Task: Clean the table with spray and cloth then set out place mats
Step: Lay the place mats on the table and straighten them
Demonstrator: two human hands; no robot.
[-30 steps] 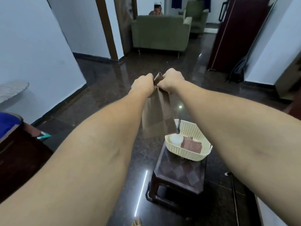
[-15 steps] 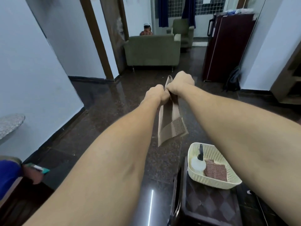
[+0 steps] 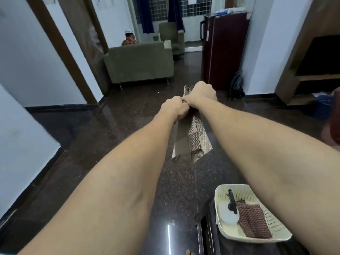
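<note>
Moved: basket (image 3: pixel 257 239) now lower right of frame, formerly nearer centre.
Surface (image 3: pixel 207 234), dark: bears basket.
Basket, cream: holds brown mat (image 3: pixel 252 221) and spray bottle (image 3: pixel 227 215).
Beige woven mat (image 3: pixel 191 140), centre frame: hangs folded, top gripped by left hand (image 3: pixel 173 107) and right hand (image 3: pixel 200 94), fists touching.

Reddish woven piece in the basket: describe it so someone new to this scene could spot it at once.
Find the dark stool at the bottom right; a cream perforated basket sits on it. Inside, toward its right side, lies the reddish woven piece. Unlike the white round object beside it, it is flat, checked and dark red-brown.
</note>
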